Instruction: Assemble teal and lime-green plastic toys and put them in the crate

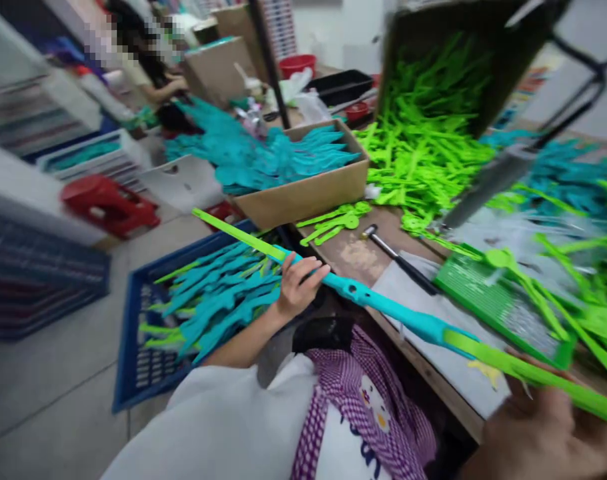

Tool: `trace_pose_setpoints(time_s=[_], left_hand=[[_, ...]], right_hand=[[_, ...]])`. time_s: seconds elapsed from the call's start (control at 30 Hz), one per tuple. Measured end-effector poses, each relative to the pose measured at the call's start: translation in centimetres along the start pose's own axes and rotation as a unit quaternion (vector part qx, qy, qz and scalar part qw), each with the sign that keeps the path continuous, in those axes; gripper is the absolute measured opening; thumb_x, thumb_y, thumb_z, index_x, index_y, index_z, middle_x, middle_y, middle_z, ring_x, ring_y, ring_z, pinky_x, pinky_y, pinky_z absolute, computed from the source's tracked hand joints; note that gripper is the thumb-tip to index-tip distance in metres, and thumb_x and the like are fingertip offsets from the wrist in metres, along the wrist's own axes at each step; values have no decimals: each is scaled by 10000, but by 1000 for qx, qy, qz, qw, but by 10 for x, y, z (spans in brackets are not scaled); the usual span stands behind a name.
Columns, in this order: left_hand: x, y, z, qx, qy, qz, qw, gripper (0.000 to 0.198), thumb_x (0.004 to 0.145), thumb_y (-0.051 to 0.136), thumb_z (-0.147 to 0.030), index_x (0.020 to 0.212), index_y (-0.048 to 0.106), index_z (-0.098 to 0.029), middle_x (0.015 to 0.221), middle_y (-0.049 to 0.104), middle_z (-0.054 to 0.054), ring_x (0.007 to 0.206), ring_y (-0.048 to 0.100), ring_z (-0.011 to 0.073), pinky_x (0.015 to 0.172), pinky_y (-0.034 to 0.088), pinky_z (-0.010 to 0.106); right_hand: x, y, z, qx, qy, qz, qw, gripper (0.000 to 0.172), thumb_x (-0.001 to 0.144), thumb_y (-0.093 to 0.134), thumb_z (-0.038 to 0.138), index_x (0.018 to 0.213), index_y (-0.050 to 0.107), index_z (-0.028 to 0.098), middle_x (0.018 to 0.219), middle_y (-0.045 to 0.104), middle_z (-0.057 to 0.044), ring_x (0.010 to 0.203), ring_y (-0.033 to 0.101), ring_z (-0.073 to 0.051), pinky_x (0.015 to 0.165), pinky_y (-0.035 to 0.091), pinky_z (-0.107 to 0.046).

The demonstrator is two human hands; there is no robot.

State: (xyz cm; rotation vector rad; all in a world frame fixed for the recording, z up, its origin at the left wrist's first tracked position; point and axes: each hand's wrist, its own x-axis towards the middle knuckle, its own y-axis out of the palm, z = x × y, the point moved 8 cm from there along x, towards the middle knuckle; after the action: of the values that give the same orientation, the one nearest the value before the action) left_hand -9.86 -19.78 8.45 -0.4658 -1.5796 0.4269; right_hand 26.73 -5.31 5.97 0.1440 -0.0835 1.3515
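Note:
My left hand (298, 283) grips the middle of a long plastic piece (383, 303) with a teal body and lime-green ends, held slanting over my lap. My right hand (548, 420), blurred at the lower right, holds the green end of the same piece near the table edge. Below the left hand stands a blue crate (128, 347) on the floor, filled with several teal and green pieces.
A cardboard box (308, 190) of teal pieces sits on the wooden table (358, 253), beside a heap of green pieces (423, 153), a small hammer (396, 257) and a green tray (493, 300). A red stool (108, 203) stands on the floor. Another person (148, 60) sits at the far left.

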Motion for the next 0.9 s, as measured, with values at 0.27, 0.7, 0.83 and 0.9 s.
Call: trace_pose_setpoints(time_s=[0.27, 0.7, 0.83, 0.9], left_hand=[[-250, -110, 139, 203, -319, 112, 919, 341, 952, 412, -233, 1247, 583, -216, 1185, 599, 129, 1293, 486, 259, 1186, 93, 552], [-388, -152, 342, 194, -554, 333, 738, 521, 885, 404, -184, 1404, 431, -151, 1438, 417, 201, 1423, 235, 348, 1088, 108, 687], [-392, -110, 369, 181, -599, 353, 695, 538, 849, 472, -235, 1385, 453, -194, 1472, 383, 202, 1418, 205, 399, 1021, 151, 743], [-396, -89, 367, 159, -617, 367, 678, 512, 838, 494, -300, 1337, 503, -181, 1413, 452, 226, 1367, 308, 420, 990, 209, 745]], right_hand=[[-52, 121, 10, 45, 22, 176, 983, 386, 786, 691, 307, 1149, 607, 205, 1090, 612, -38, 891, 681, -177, 938, 500, -461], [-105, 149, -15, -149, 63, 250, 954, 409, 776, 675, 447, 1073, 640, 168, 940, 684, -59, 849, 650, -191, 916, 462, -397], [-109, 140, -20, -185, 72, 226, 954, 470, 767, 664, 498, 1101, 641, 168, 932, 693, -73, 880, 653, -225, 938, 461, -438], [-109, 134, -23, -198, 83, 203, 955, 503, 755, 670, 516, 1121, 639, 173, 937, 697, -76, 896, 655, -234, 953, 458, -447]])
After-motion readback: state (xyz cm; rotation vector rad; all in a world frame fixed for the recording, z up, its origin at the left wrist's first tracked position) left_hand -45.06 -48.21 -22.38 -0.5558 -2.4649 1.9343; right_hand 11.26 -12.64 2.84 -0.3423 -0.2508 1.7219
